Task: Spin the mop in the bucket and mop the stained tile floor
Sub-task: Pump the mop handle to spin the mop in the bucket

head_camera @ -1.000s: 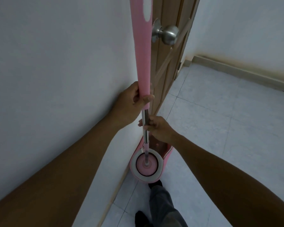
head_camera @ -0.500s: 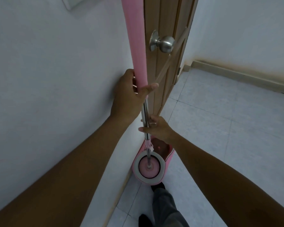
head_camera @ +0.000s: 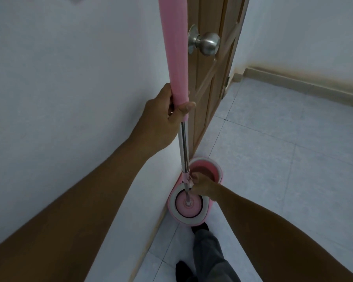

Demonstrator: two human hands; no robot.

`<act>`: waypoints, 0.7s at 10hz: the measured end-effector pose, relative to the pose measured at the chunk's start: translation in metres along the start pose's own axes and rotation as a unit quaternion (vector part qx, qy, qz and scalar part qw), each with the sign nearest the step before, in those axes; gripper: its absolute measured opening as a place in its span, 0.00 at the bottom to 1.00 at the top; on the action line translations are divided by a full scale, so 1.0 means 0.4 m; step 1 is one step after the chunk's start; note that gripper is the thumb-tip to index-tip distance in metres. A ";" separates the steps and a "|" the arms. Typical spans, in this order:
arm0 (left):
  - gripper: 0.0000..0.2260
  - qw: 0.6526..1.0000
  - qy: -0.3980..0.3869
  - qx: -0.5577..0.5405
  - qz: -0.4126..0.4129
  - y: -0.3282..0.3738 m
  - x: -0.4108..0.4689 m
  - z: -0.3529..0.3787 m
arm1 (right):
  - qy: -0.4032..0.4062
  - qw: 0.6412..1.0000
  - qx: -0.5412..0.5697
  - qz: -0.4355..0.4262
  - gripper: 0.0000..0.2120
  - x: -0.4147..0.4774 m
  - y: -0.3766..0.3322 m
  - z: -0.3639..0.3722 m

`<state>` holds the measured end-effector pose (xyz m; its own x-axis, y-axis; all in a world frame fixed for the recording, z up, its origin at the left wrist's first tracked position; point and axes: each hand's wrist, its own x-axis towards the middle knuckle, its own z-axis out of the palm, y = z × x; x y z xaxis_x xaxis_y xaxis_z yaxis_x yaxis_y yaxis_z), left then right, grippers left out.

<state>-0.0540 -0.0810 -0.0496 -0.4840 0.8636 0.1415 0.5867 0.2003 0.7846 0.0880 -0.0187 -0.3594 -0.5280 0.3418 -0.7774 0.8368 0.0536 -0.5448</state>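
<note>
A pink mop handle [head_camera: 176, 49] stands nearly upright, with a steel shaft [head_camera: 183, 145] below it running down into a pink spin bucket [head_camera: 216, 167] on the floor by the wall. The pink mop disc [head_camera: 189, 204] sits in the bucket's white-rimmed spinner basket. My left hand [head_camera: 163, 117] grips the lower end of the pink grip. My right hand [head_camera: 202, 185] is low on the shaft, fingers pinching the pink lock collar just above the basket.
A white wall [head_camera: 69, 98] is close on the left. A wooden door [head_camera: 210, 78] with a steel knob [head_camera: 209, 43] stands just behind the mop. Pale tile floor [head_camera: 283, 159] stretches right to a skirting board [head_camera: 304, 86]. My trouser leg and foot [head_camera: 208, 247] stand by the bucket.
My right hand has slid down the steel shaft to the lock collar near the bucket. My left hand keeps its grip at the bottom of the pink handle.
</note>
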 end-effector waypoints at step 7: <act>0.19 0.997 -0.006 0.069 -0.035 0.052 -0.025 -0.003 | 0.074 0.986 0.137 0.060 0.05 -0.098 -0.056 -0.016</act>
<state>-0.0378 -0.0860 -0.0340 -0.5193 0.8506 0.0824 0.6362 0.3205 0.7018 0.0908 -0.0275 -0.3145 -0.3833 0.4647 -0.7982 0.8113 -0.2438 -0.5314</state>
